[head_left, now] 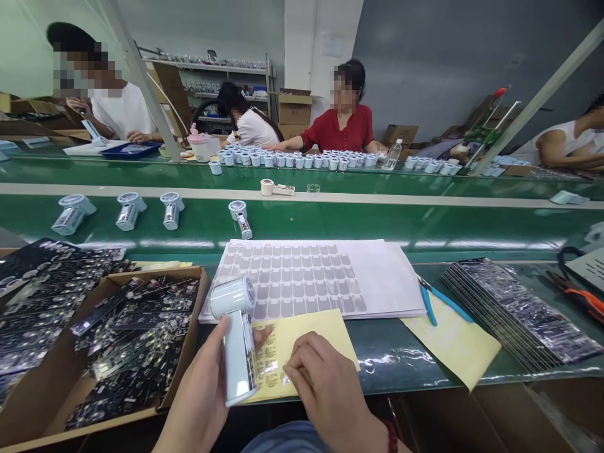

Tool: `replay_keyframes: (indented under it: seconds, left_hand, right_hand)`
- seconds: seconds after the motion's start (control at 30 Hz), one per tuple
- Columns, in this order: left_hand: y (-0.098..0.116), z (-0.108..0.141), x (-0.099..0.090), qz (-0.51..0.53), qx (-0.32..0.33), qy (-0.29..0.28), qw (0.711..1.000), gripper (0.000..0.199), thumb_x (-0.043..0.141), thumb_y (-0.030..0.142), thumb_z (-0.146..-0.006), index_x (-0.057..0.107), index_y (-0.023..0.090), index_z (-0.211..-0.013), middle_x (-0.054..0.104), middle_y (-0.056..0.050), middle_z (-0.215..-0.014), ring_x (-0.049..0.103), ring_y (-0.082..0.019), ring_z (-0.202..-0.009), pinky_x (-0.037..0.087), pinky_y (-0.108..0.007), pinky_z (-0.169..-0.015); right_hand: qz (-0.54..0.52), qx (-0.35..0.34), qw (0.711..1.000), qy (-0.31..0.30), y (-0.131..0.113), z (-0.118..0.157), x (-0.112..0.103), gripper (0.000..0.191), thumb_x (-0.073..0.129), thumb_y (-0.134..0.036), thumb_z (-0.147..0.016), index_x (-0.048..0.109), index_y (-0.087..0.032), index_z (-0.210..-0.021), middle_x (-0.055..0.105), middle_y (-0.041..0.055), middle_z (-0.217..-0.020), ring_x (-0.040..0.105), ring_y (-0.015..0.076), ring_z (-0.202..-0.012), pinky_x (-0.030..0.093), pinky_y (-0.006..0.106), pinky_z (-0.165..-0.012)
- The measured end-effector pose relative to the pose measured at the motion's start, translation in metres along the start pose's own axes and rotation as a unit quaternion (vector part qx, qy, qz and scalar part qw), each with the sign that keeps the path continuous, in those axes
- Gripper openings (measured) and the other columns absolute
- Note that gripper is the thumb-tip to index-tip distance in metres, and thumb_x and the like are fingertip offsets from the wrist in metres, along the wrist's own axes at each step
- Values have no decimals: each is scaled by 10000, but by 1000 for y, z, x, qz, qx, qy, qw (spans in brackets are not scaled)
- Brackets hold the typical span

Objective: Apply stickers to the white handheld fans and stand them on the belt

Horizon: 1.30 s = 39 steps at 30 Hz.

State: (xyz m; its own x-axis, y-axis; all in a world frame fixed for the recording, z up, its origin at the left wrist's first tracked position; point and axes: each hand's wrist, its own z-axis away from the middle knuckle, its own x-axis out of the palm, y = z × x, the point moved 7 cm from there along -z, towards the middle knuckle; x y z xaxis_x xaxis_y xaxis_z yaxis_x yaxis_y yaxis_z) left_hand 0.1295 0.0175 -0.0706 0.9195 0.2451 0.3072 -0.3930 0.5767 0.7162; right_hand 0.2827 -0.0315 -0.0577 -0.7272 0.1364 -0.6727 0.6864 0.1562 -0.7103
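Observation:
My left hand [207,384] is wrapped round a pale blue handheld device [240,362] with a round head, held upright over the bench edge. To its right, my right hand [325,384] has thumb and fingertips pinched together above a yellow sheet [330,327] of small clear labels; anything between the fingertips is too small to make out. Behind them lies a white sheet [387,277] with rows of grey stickers [306,289].
A cardboard box [198,296] of circuit boards stands at left. Several similar devices [172,211] sit on the green belt [302,220]. Blue-handled pliers [443,299] and stacked boards [514,314] lie at right. Several people sit across the bench.

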Motion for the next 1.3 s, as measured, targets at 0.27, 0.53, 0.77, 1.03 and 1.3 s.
replay_keyframes:
  seconds: [0.27, 0.53, 0.77, 1.03, 1.3]
  left_hand:
    - [0, 1, 3, 15, -13, -7, 1000, 317, 540, 329, -929, 751, 95, -887, 772, -139, -819, 730, -213, -744, 599, -286, -677]
    - [9, 9, 27, 35, 26, -98, 994, 279, 647, 361, -869, 753, 168, -1040, 766, -66, -942, 711, -228, -888, 579, -299, -809]
    - [10, 8, 42, 49, 43, -97, 993, 285, 607, 264, -905, 714, 232, -1167, 755, -43, -1031, 685, -208, -1013, 563, -304, -895]
    - [11, 10, 54, 71, 23, -114, 991, 250, 635, 285, -886, 738, 213, -1102, 761, -45, -1010, 677, -225, -1061, 531, -313, -958]
    - [24, 19, 65, -52, 3, -187, 981, 430, 806, 47, -604, 743, 139, -1019, 764, -118, -1008, 707, -308, -1016, 577, -309, -852]
  right_hand:
    - [-332, 79, 940, -11, 1, -5, -25, 172, 656, -276, -850, 601, -216, -698, 596, 7, -820, 553, 148, -721, 429, 253, -608]
    - [-331, 54, 941, -50, -39, -23, -31, 118, 620, -164, -849, 587, -222, -752, 596, 0, -896, 587, 159, -874, 402, 217, -572]
    - [-232, 21, 971, -61, -42, -34, -35, 152, 630, -94, -861, 593, -212, -774, 548, -21, -902, 549, 112, -731, 415, 217, -547]
    - [-149, -14, 988, -33, -38, -35, -36, 155, 592, -76, -869, 546, -208, -801, 533, -15, -919, 555, 126, -742, 430, 260, -615]
    - [-391, 63, 912, 106, 4, -34, -61, 156, 596, -303, -913, 577, -224, -780, 553, -10, -870, 566, 140, -761, 460, 244, -609]
